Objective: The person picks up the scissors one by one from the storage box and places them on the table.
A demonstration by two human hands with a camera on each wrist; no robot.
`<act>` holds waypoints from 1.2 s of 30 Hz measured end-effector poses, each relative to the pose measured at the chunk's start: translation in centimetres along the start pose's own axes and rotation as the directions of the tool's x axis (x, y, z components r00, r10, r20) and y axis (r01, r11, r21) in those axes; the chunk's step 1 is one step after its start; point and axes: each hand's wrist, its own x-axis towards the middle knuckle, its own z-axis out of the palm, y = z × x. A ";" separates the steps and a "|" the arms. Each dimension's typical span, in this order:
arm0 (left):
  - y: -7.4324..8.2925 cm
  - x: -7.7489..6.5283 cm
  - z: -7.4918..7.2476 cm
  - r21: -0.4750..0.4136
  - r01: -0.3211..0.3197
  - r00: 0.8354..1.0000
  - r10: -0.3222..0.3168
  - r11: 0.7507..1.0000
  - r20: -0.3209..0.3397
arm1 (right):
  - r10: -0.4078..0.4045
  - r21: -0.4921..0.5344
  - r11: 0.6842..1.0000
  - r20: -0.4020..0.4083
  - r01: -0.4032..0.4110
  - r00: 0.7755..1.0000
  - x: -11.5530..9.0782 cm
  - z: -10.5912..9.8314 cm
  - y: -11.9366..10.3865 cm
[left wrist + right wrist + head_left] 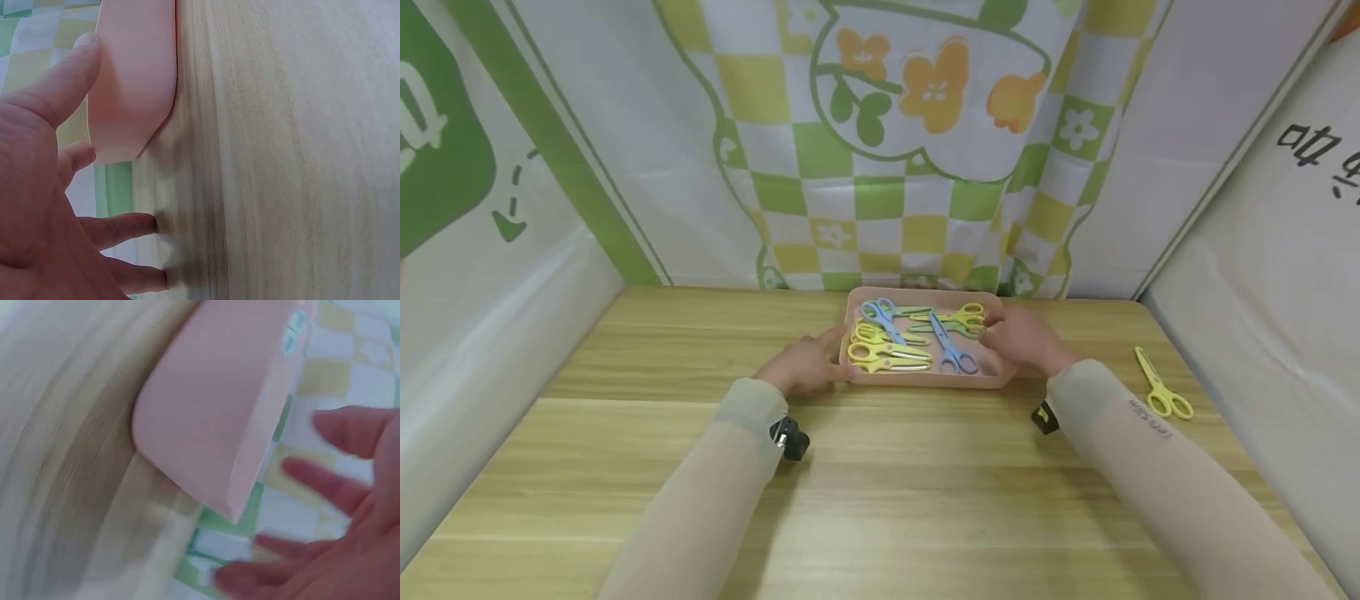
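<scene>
A pink tray [917, 380] stands at the back of the table and holds several scissors, yellow scissors [887, 357], blue scissors [951, 346] and green-handled ones among them. My left hand [801, 365] is at the tray's left end, fingers spread. In the left wrist view its thumb [75, 78] lies along the tray's rim and the forefinger meets the corner. My right hand [1026, 337] hovers by the tray's right end. Its fingers [331, 484] look spread and blurred in the right wrist view, holding nothing.
One pair of yellow scissors [1161, 387] lies alone on the wooden table [925, 483] near its right edge. A checked, flowered cloth [917, 200] hangs right behind the tray. White sheets [1262, 275] wall in both sides.
</scene>
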 end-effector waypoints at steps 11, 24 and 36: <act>-0.2 0.3 -0.1 0.030 -0.005 1.000 0.005 1.000 -0.007 | 0.325 0.296 0.884 0.164 -0.360 0.932 0.9 -0.5 0.2; 0.1 0.1 0.0 0.019 -0.003 1.000 0.003 1.000 -0.004 | 0.400 0.139 0.895 0.169 -0.424 0.901 2.6 0.9 -0.6; 0.1 0.2 -0.1 0.019 0.001 1.000 -0.001 1.000 -0.003 | 0.342 -0.093 0.939 0.156 -0.331 0.927 2.6 1.0 -1.1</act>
